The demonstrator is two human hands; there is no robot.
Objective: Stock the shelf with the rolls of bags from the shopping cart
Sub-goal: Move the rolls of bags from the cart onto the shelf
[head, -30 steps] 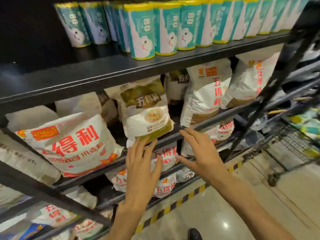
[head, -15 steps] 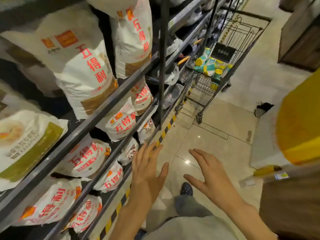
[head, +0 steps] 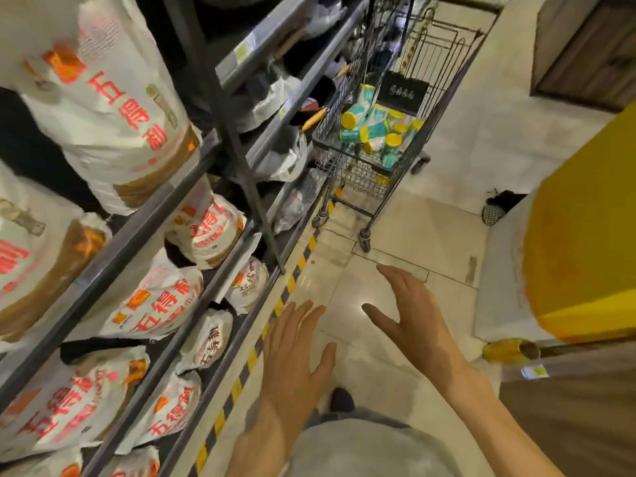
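A dark metal shelving unit (head: pixel 144 232) fills the picture from 7 to 12 o'clock, its tiers slanting from lower left toward the top centre. White flour sacks (head: pixel 113 108) with red lettering crowd every tier, the biggest at 10 o'clock and smaller ones stacked low at 8 o'clock. A yellow-and-black hazard stripe (head: pixel 247 366) runs along the foot of the unit on the pale tiled floor (head: pixel 413 235). At 3 o'clock a large yellow block (head: pixel 585 235) presses in from the edge, with brown wooden surface (head: pixel 585 425) below it at 4 o'clock.

The wire shopping cart (head: pixel 375 173) stands at 1 o'clock, just beside the end of the shelving and well apart from both hands. Inside it lie the rolls of bags (head: pixel 371 129), teal-and-white wrappers with yellow ends, heaped loosely in the basket; a small black sign (head: pixel 402 92) hangs on the cart behind them.

Both bare forearms reach forward over the floor at 5 to 6 o'clock. The left hand (head: pixel 296 359) is palm down, fingers straight and lying close together, thumb angled out to the right, holding nothing. The right hand (head: pixel 413 318) is beside it, fingers stretched and slightly spread, thumb pointing left toward the other hand, also empty. Grey trousers (head: pixel 361 445) and a dark shoe (head: pixel 340 399) show beneath them at 6 o'clock. A small yellow roll end (head: pixel 509 351) sits at 4 o'clock.
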